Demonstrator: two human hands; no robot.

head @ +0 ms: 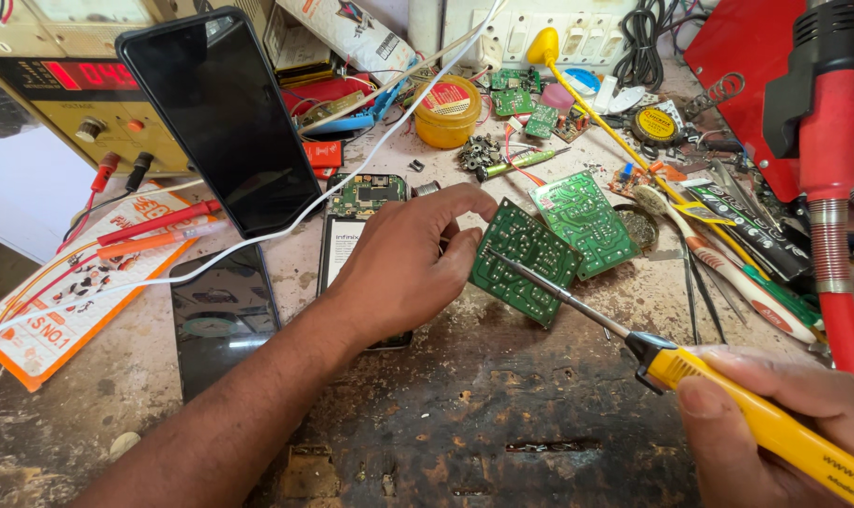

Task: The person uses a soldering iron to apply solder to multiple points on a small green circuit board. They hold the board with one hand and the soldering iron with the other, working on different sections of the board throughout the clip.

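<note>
My left hand (403, 263) pinches the left edge of a green circuit board (524, 261), holding it tilted above the worn workbench. My right hand (780, 423) at the lower right grips a yellow-handled soldering iron (728, 395). Its metal tip rests on the solder side of that board. A second green circuit board (585, 218) lies just behind the held one. An opened phone (363, 202) with its internals exposed lies partly under my left hand.
A black phone (225, 118) leans against a bench power supply (88, 89) at the back left. Another dark phone (222, 315) lies flat at left. A yellow tin (448, 111), small boards, tweezers and tools crowd the back and right. A red hot-air tool (827, 141) stands at right.
</note>
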